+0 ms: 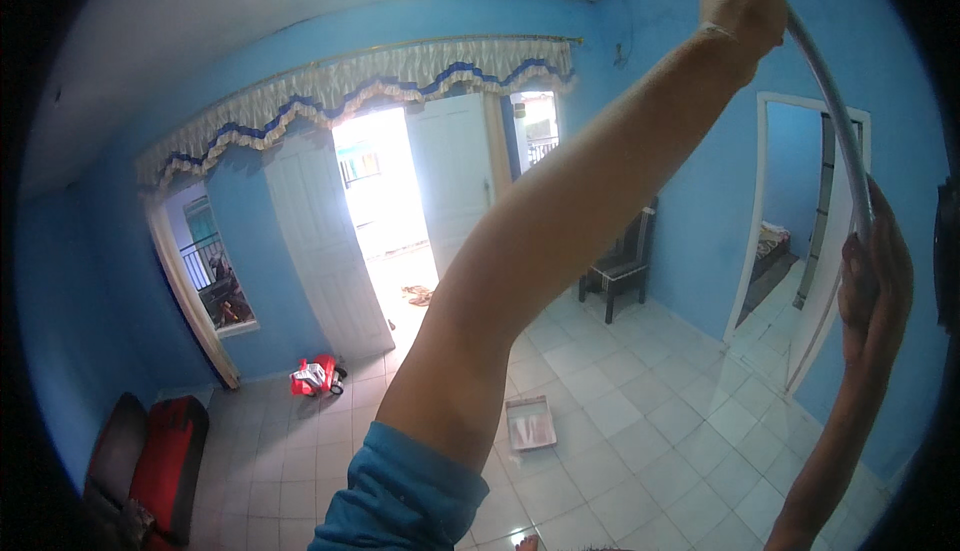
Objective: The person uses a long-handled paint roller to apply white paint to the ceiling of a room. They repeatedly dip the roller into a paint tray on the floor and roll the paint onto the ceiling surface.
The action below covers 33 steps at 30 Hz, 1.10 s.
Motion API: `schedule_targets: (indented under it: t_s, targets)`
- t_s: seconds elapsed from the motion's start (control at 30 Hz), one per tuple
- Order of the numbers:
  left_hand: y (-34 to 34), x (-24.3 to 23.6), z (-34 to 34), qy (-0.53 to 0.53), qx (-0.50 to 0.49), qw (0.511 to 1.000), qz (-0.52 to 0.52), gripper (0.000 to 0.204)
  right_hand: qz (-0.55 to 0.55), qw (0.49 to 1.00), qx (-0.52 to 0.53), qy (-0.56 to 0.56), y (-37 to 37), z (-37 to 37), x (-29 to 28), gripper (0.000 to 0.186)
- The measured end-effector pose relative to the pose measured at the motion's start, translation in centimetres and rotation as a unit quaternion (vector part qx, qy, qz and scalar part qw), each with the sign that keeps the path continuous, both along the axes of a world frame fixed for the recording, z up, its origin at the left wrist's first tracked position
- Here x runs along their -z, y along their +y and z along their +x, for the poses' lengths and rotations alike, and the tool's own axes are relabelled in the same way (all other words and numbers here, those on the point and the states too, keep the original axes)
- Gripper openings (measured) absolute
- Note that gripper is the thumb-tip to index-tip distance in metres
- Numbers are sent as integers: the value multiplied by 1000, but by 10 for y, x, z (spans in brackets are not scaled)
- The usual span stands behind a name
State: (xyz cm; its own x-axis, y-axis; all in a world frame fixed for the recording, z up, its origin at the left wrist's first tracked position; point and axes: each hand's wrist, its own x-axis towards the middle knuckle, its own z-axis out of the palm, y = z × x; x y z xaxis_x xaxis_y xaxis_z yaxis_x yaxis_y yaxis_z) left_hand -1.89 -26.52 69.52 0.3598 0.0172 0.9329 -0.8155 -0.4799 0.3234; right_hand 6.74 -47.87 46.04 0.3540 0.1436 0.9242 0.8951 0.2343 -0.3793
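My left arm reaches up across the middle of the head view to my left hand [742, 6], which is closed round the upper part of a long grey pole [830, 91]. The pole rises past that hand to the frame's top, where its end is out of sight. Lower down at the right, my right hand [868, 271] grips the same pole beside a blue wall [910, 131]. Below my raised arm, a shallow light tray [530, 421] lies on the tiled floor.
A red toy vehicle [316, 376] stands near white double doors [300, 241], one side open. A red-and-black sofa [176, 461] is at lower left, a dark chair [612, 276] in the back corner. A curtain valance [290, 91] spans the doors. At right, an open doorway [763, 221] shows another room.
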Motion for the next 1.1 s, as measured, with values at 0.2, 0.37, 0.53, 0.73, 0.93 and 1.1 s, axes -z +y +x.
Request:
schedule_targets:
  t_s: [0.2,0.37,0.53,0.73,0.93,1.1]
  targets:
    - [33,3,-21,89,-52,984,-143,20,-19,965,178,-194,78,6,-42,40]
    - [121,13,-20,71,-72,983,-154,21,24,976,-162,141,190,-48,-83,47]
    - [199,21,-21,102,-109,975,-164,23,58,943,-284,163,299,-13,-94,48]
    - [320,12,-20,122,-132,969,-171,25,27,927,-346,143,418,-21,-110,57]
    - [424,7,-24,137,-159,960,-187,27,24,907,-389,156,525,-35,-124,52]
    - [460,2,-25,139,-149,961,-189,25,26,881,-442,165,576,-27,-139,44]
